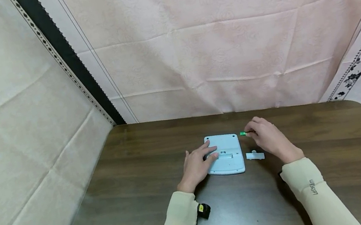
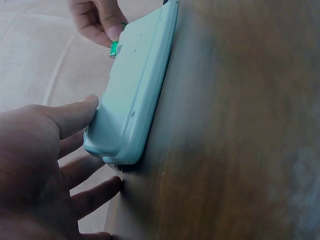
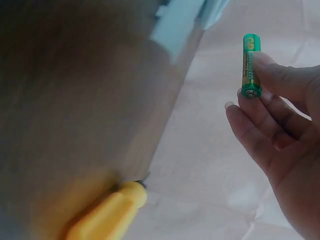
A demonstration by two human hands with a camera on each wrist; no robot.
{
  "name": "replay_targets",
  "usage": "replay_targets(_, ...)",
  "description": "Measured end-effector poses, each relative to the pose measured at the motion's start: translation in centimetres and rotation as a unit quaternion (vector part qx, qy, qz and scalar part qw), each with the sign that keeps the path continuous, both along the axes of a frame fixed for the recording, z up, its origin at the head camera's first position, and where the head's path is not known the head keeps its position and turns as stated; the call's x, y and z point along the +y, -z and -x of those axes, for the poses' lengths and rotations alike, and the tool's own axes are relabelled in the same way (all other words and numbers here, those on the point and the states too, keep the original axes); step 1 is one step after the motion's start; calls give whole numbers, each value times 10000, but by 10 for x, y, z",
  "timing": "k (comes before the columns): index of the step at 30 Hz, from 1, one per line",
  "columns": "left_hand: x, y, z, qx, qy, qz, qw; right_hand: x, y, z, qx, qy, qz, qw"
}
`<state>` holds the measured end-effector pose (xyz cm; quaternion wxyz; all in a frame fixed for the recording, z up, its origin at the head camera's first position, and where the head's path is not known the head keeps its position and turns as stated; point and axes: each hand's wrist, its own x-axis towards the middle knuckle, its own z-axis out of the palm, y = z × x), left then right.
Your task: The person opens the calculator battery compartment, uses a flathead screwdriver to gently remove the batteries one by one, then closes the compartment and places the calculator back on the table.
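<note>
A light-blue flat device (image 1: 229,145) lies on the wooden table with its back face up, a recessed slot showing in its middle. My left hand (image 1: 196,165) rests on its left part, fingers spread and fairly straight; in the left wrist view the thumb (image 2: 80,114) touches the device (image 2: 131,92). Beyond the device's right edge, my right hand (image 1: 268,137) pinches a small green battery (image 3: 250,67) between thumb and fingers, held above the table. Just below that hand, a small light-blue cover (image 1: 255,155) with a tab lies apart from the device.
The brown wooden table (image 1: 137,199) ends at a pale cloth backdrop (image 1: 228,56). Another pale cloth (image 1: 29,153) hangs at the left. Low in the right wrist view is a yellow object (image 3: 107,217) with a rounded end; its kind is unclear.
</note>
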<state>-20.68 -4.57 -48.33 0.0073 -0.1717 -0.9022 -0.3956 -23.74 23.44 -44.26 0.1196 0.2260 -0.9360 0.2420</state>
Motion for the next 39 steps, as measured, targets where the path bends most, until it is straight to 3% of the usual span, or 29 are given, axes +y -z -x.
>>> replay_targets(6,0,0,1,0,12,20,10000,4,7,3,-421,107,-51,9990)
replay_targets(17,1,-2,0,-9,57,-31,10000,14,12,12,-366,-44,-80,9993)
replay_targets(29,2,-3,0,-23,61,-27,10000,12,9,22,-928,-108,-514,9943)
replay_targets(39,0,-2,0,-62,19,-39,10000,12,11,26,-1022,-171,-666,9924)
